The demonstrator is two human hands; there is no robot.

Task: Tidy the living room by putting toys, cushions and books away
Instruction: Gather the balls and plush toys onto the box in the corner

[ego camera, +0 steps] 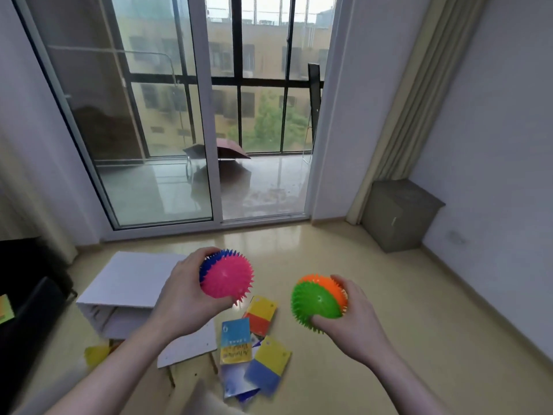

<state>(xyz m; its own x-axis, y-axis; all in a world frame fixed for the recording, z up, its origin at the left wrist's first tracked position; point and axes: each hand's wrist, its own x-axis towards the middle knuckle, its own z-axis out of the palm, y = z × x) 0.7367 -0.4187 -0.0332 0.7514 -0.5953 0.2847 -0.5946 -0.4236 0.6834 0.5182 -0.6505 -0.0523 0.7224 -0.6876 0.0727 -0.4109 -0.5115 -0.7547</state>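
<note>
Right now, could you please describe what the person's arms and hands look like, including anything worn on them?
Both forearms are bare to the bottom edge of the picture: no sleeves show. The left hand and right hand wear no gloves, and no rings, watch or bracelet are visible.

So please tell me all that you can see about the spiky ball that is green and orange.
The green and orange spiky ball is round, looks like soft rubbery plastic, and is covered with short pointed spikes. One half is bright green, facing the camera; the other half is orange, behind and above. The right hand holds it in the air above the beige floor, fingers curled round its right and lower side, thumb on top. It touches nothing else.
</note>
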